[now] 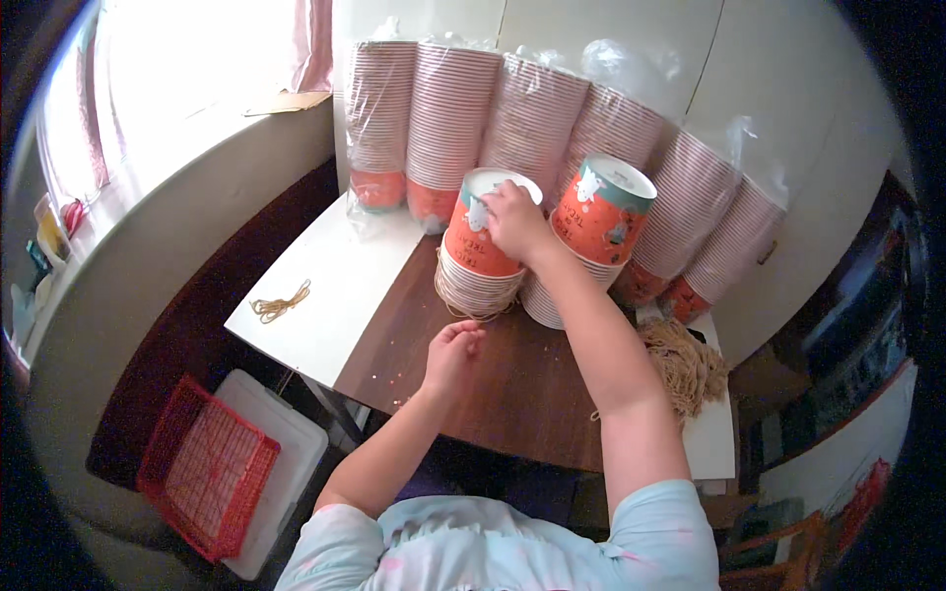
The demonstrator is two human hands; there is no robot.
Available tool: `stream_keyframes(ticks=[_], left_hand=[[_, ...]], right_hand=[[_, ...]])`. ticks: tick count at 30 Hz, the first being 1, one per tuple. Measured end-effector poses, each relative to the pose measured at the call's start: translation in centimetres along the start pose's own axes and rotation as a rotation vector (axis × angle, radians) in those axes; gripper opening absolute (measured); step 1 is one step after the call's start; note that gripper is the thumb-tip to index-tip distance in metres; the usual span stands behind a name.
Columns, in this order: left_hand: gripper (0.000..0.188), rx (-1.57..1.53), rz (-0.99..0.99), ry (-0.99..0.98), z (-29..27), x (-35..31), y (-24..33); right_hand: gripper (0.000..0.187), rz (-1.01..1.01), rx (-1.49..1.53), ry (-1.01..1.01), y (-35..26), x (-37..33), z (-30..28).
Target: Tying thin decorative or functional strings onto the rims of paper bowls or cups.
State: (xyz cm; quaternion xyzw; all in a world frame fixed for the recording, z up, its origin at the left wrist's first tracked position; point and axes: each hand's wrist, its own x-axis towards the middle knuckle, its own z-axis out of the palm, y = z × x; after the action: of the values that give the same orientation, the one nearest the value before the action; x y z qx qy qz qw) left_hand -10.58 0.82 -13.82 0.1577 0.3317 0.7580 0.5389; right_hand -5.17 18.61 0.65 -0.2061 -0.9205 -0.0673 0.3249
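My right hand (517, 225) is bent over the upper side of an upside-down stack of orange paper buckets (471, 241), its curled fingers against the top bucket near its white base. Tan cord (445, 298) loops loosely around the stacked rims at the bottom. Just in front of those rims is my left hand (455, 355), fingers drawn together; whether they pinch a strand cannot be made out. Close on the right stands a second upturned bucket stack (603, 222), orange with a green band, partly behind my right forearm.
Tall bagged bucket stacks (448, 123) line the wall behind the brown and white table (394, 345). A small cord bundle (281, 302) lies at the left, a larger cord heap (685, 366) at the right. Below left, a red basket (212, 468) rests on a white lid (296, 443).
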Motion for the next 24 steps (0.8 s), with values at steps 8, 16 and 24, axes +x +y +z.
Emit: stream_keyframes(ticks=[8, 16, 24], left_hand=[[0.013, 0.336, 0.105, -0.149, 0.3, -0.8, 1.4], [0.085, 1.05, 0.783, -0.294, 10.1, 5.8, -1.2], [0.11, 1.113, 0.906, -0.03, 18.9, 10.6, -1.7]], right_hand=[[0.048, 0.148, -0.616, 0.474, 1.0, -2.8, -12.0], [0.033, 0.263, -0.185, 0.242, 8.2, -2.8, -13.1], [0.032, 0.249, -0.25, 0.317, 8.2, -0.1, -16.0]])
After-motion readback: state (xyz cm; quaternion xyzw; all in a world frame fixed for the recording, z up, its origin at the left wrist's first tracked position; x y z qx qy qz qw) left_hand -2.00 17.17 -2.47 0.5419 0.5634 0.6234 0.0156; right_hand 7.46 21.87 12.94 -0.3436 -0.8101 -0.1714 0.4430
